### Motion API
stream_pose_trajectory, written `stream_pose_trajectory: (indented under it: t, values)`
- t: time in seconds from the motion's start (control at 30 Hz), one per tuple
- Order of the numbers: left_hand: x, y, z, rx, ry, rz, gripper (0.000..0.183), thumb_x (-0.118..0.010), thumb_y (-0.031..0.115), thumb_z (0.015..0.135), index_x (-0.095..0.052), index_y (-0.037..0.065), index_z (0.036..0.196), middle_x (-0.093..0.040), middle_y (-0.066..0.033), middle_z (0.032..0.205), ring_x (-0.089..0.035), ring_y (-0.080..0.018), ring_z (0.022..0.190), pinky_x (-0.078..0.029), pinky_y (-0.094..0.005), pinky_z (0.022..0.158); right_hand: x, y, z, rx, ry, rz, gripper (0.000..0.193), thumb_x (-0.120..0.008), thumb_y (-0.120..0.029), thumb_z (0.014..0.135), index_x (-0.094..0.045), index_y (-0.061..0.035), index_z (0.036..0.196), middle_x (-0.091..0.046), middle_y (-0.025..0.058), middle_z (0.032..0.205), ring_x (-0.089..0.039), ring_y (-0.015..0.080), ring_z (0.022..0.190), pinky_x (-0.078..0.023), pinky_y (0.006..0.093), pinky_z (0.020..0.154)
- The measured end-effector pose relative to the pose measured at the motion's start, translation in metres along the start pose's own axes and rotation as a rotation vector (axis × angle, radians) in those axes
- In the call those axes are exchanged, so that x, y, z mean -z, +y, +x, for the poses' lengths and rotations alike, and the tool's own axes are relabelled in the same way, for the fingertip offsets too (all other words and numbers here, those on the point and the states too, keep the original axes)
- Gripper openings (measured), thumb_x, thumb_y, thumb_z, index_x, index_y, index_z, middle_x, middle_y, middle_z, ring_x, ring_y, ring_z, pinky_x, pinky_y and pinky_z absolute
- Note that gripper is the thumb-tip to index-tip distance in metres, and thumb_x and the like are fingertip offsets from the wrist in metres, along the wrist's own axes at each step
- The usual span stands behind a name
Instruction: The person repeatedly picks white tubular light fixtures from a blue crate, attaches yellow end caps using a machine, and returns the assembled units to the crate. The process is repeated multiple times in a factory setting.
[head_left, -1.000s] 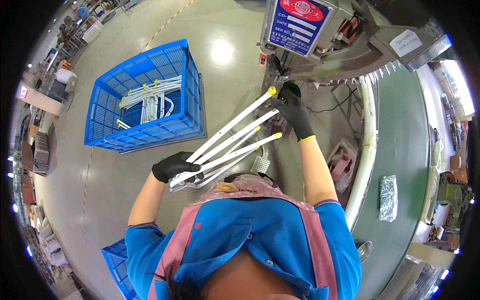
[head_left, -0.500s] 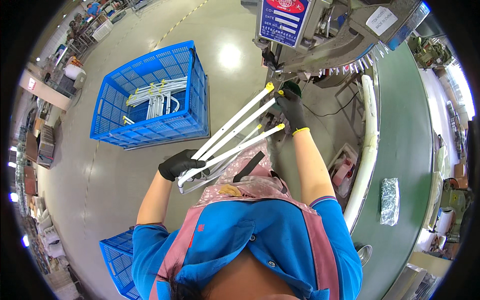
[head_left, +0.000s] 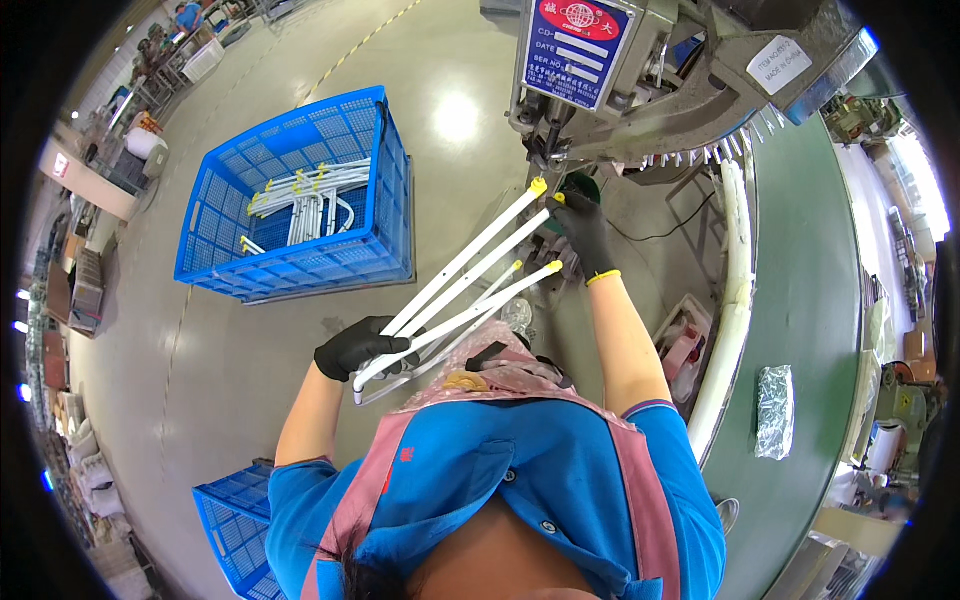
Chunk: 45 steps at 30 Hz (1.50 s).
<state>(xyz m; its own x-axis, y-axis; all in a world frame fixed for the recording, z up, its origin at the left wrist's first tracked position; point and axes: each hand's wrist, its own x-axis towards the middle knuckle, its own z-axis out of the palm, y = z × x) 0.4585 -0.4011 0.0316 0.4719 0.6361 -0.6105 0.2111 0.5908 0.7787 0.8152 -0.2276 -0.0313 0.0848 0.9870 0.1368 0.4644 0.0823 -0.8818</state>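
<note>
Left hand point(head_left: 362, 348) wraps fingers round smooth, bent white tubes point(head_left: 463, 259); right hand point(head_left: 583, 226) pinches a knobby yellow cap point(head_left: 558, 199) at fingertips.

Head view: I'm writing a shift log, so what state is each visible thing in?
White bent tubes with yellow ends: fanned, held slanting
Left black-gloved hand: closed around the tubes near their bends
Right black-gloved hand: at one yellow end, grip unclear
Large blue plastic crate: open, partly filled with similar tubes
Second blue crate: partly hidden, contents unclear
Grey metal machine: running or not, unclear
Silvery rectangular packet: wrinkled, lying on flat green surface
</note>
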Motion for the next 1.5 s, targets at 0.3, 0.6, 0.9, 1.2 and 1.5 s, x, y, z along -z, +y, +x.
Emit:
stream_pose_trajectory:
  t: [0.3,0.6,0.9,1.2,1.5]
  values:
    - [-0.021,0.011,-0.013,-0.024,0.036,-0.009,0.039,-0.061,0.019,0.088,-0.053,-0.004,0.118,-0.067,-0.0127,0.093,-0.064,-0.0149,0.078,-0.051,-0.0276,0.070,-0.004,-0.006,0.001,0.023,0.087,0.342,0.030,-0.070,-0.026,0.079,-0.068,-0.0012,0.095,-0.069,0.0094,0.083,-0.064,0.0157,0.074,-0.049,0.0293,0.070]
    - [-0.042,0.006,-0.035,-0.121,0.144,-0.022,0.041,-0.060,0.022,0.089,-0.052,-0.004,0.120,-0.068,-0.0133,0.093,-0.063,-0.0150,0.075,-0.051,-0.0271,0.067,0.010,-0.050,0.007,0.207,-0.042,0.508,0.030,-0.068,-0.019,0.083,-0.066,0.0038,0.103,-0.068,0.0050,0.090,-0.060,0.0093,0.081,-0.047,0.0238,0.075]
    - [-0.041,-0.014,-0.021,-0.140,0.171,-0.066,0.037,-0.060,0.022,0.088,-0.054,-0.003,0.114,-0.067,-0.0111,0.090,-0.062,-0.0120,0.067,-0.051,-0.0253,0.061,-0.009,-0.040,0.023,0.088,-0.043,0.332,0.033,-0.074,-0.023,0.076,-0.067,0.0023,0.096,-0.068,0.0061,0.078,-0.060,0.0099,0.072,-0.047,0.0260,0.069]
    - [-0.044,0.018,-0.050,-0.031,0.110,-0.062,0.036,-0.059,0.022,0.089,-0.054,-0.004,0.113,-0.067,-0.0132,0.087,-0.063,-0.0139,0.066,-0.052,-0.0254,0.058,-0.001,-0.047,0.023,0.035,-0.129,0.247,0.033,-0.072,-0.024,0.077,-0.067,0.0018,0.098,-0.068,0.0067,0.083,-0.060,0.0109,0.075,-0.047,0.0255,0.068]
    - [-0.033,-0.001,-0.031,-0.006,0.098,-0.049,0.036,-0.062,0.018,0.087,-0.055,-0.002,0.116,-0.068,-0.0126,0.091,-0.062,-0.0130,0.070,-0.050,-0.0260,0.064,-0.013,0.016,0.006,-0.073,-0.263,0.400,0.043,-0.071,-0.031,0.081,-0.063,0.0031,0.106,-0.067,0.0072,0.093,-0.060,0.0127,0.085,-0.048,0.0274,0.074]
